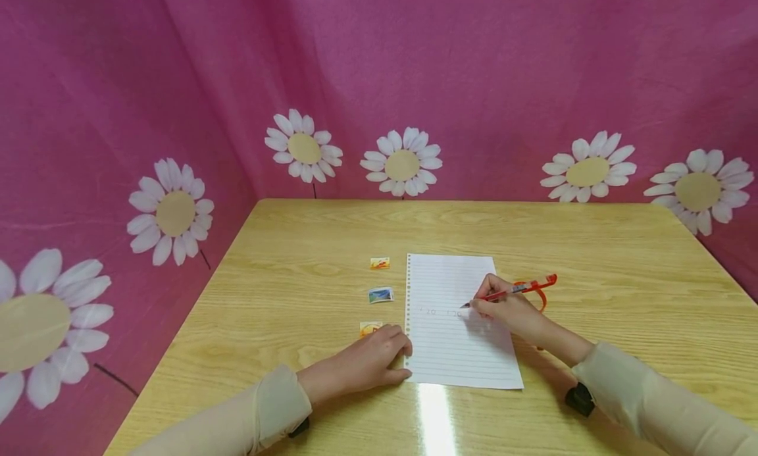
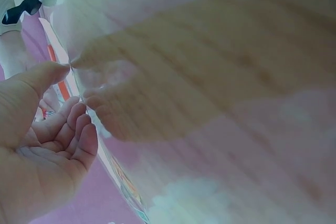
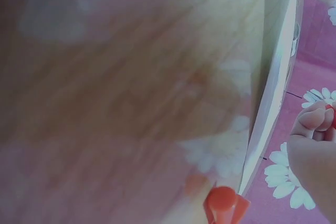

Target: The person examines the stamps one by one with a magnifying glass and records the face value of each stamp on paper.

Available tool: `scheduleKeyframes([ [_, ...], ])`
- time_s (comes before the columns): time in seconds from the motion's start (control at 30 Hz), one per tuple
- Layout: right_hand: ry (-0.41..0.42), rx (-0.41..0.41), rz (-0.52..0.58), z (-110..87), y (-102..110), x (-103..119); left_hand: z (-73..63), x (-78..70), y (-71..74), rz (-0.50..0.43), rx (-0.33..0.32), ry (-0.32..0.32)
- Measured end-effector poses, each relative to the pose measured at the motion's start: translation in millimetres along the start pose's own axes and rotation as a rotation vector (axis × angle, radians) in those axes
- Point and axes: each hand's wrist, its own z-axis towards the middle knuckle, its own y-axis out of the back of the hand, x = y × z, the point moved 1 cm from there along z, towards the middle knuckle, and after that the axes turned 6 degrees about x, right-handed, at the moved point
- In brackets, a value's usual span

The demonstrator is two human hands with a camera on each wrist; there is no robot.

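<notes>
A sheet of lined paper [image 1: 450, 357] with punched holes down its left edge lies on the table, faint handwritten figures across its middle. My right hand [image 1: 503, 308] pinches a red pen [image 1: 520, 288], its dark tip at the end of the writing. In the right wrist view, the right hand [image 3: 317, 142] shows at the right edge, with only a bit of red between its fingers. My left hand [image 1: 373, 360] rests at the paper's left edge, fingers loosely bent. The left wrist view shows this hand [image 2: 50, 135] from the palm side, thumb and fingertips touching the surface.
Left of the paper lie a yellow stamp-like picture [image 1: 380, 263], a blue-green one [image 1: 381, 295] and another yellow one [image 1: 370, 327], partly covered by my left hand. An orange-red looped object [image 1: 543, 301] lies partly hidden under the right forearm. Pink flowered cloth [image 1: 474, 81] surrounds the wooden table [image 1: 284, 272].
</notes>
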Motion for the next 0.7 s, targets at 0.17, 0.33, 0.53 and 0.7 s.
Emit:
scheduleKeyframes([
  [0.17, 0.008, 0.006, 0.009, -1.7, 1.1, 1.8, 0.6, -0.6, 0.2, -0.011, 0.008, 0.005],
  [0.33, 0.027, 0.016, 0.011, -3.4, 2.2, 2.4, 1.2, -0.4, -0.4, -0.005, 0.008, 0.009],
  [0.53, 0.027, 0.001, -0.001, -7.1, 5.6, 2.4, 1.6, 0.1, -0.5, -0.004, 0.011, 0.015],
  [0.7, 0.024, -0.036, -0.034, -10.0, 10.3, 1.6, 1.6, 0.0, -0.4, -0.008, 0.010, 0.017],
])
